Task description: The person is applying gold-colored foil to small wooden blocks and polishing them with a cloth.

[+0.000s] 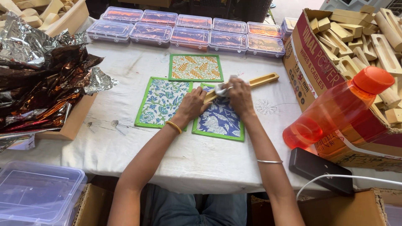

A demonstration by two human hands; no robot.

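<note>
1. Worktable [125,146]: covered by a white cloth, lightly marked and creased, with a faint stitched motif right of centre.
2. Left hand [191,105]: fingers curled down onto the near end of a slotted wooden strip [263,80], pinning it against the table. A gold bangle sits at the wrist.
3. Right hand [240,95]: closed around a small white cloth wad [221,88], pressed onto the strip just beside the left hand. A thin silver bangle sits on the forearm.
4. Wooden strip: lies diagonally, its near end over the blue printed mat [220,119], its far end pointing to the right rear.
5. Mats: three green-edged fabric squares. The blue one lies under the hands; a white-and-blue floral mat [161,102] touches its left side; an orange leaf-print mat [195,67] lies just behind both.
6. Rear edge: two rows of clear lidded plastic boxes [190,35] stand side by side.
7. Left side: crumpled silver and copper foil [42,79] is heaped over a shallow cardboard tray.
8. Right side: an open cardboard carton [307,71] holds many wooden pieces of the same kind. An orange plastic bottle [339,111] leans against it, and a black phone [320,169] with a white cable lies near the front edge.
9. Front left: an empty clear plastic container [37,192] sits below table level.
</note>
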